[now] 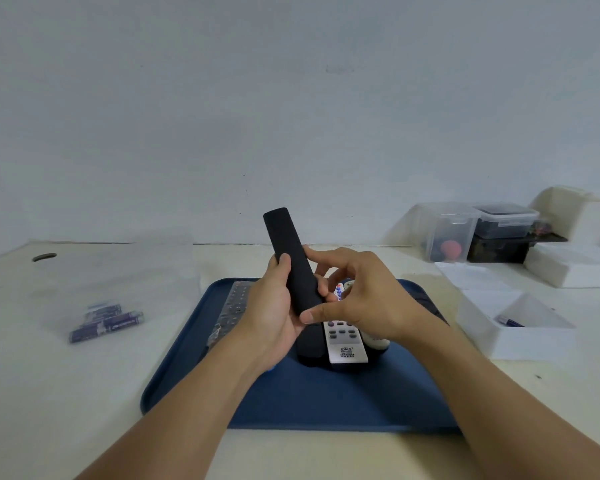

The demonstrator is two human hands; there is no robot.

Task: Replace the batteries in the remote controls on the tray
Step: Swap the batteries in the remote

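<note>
You have the black remote lifted above the blue tray, its plain back turned toward you and its far end tipped up and away. Your left hand is wrapped round its lower half, thumb up the left edge. Your right hand grips the same lower end from the right, thumb pressed against the bottom and fingers curled at the side. This looks like the cover-opening step on this remote (no seam or latch is visible from here, so feel for it).

The next move likely calls for a firm thumb push along the back while the left hand steadies the body.

A white remote and others lie on the tray beneath. Purple batteries sit on the table well to the left, and one more lies in the white box on the right.
</note>
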